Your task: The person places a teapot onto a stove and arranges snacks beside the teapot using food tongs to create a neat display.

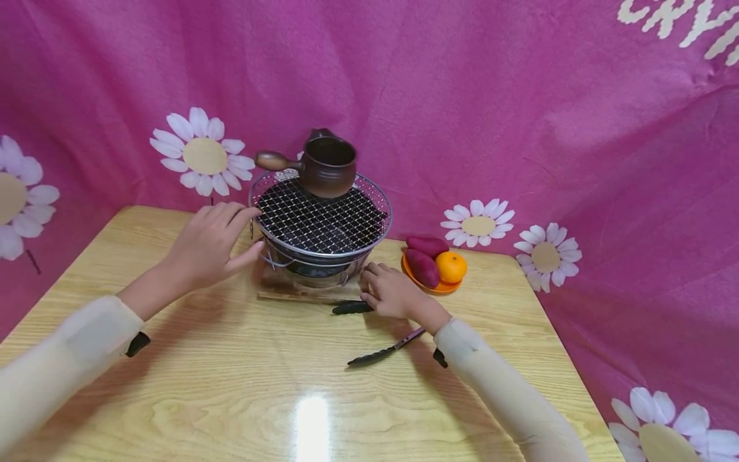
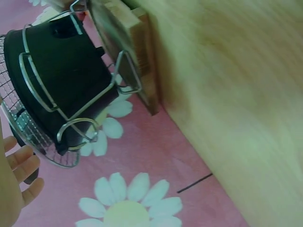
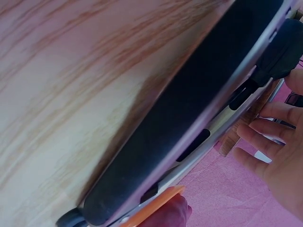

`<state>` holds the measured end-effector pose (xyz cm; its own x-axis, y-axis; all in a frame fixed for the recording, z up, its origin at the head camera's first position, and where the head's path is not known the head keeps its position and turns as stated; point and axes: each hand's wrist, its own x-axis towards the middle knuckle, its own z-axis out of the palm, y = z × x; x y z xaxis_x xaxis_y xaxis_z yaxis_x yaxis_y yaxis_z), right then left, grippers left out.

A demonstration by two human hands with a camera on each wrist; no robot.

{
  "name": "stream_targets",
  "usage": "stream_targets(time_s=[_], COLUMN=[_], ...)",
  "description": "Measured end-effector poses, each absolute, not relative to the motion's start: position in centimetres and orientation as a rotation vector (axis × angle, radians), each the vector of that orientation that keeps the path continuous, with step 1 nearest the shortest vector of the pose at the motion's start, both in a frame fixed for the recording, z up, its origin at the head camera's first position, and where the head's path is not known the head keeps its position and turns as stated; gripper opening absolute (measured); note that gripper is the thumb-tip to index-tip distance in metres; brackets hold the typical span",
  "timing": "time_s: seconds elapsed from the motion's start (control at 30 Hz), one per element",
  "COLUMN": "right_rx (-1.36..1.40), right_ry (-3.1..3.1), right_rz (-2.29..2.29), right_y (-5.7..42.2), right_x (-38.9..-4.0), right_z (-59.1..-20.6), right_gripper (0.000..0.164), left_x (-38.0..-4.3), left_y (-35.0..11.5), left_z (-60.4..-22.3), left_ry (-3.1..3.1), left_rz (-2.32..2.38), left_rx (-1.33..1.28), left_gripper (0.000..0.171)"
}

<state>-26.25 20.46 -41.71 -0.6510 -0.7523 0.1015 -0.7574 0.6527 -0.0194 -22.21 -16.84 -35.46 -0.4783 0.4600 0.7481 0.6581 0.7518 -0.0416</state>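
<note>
A tabletop grill (image 1: 323, 226) with a mesh grate stands on a wooden board (image 1: 288, 294) at the table's back. On the back of the grate sits a brown clay pot (image 1: 330, 172), its side handle pointing left. My left hand (image 1: 204, 250) is beside the grill's left rim, fingers extended and thumb spread, holding nothing. Black-tipped tongs (image 1: 372, 358) lie spread on the table in front of the grill. Over their far arm is my right hand (image 1: 392, 294), fingers loosely bent near the grill's base. In the right wrist view the tongs (image 3: 189, 104) lie beside that hand's empty fingers.
Right of the grill, an orange plate (image 1: 443, 289) bears purple sweet potatoes (image 1: 423, 267) and an orange citrus fruit (image 1: 451, 266). A pink curtain (image 1: 462, 115) with daisy prints hangs right behind the wooden table (image 1: 231, 378).
</note>
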Motion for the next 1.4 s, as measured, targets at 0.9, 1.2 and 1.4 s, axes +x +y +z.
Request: stream_targets(time_s=[0.9, 1.2, 1.4], right_rx=[1.253, 1.260, 1.268], right_ry=[-2.807, -2.783, -2.789], right_rz=[0.095, 0.102, 0.101], right_y=[20.7, 20.7, 20.7], right_x=[-26.2, -26.5, -26.5], right_z=[-41.8, -41.9, -42.0], right_gripper=[0.016, 0.017, 0.017], left_x=[-22.1, -22.4, -22.2], left_y=[-17.2, -16.4, -16.1], left_z=[-40.7, -42.2, -42.5], left_ry=[-2.425, -2.481, -2.599], left_rz=[-0.222, -0.181, -0.148], left_rx=[-0.846, -0.940, -1.001], left_gripper=[0.051, 0.050, 0.057])
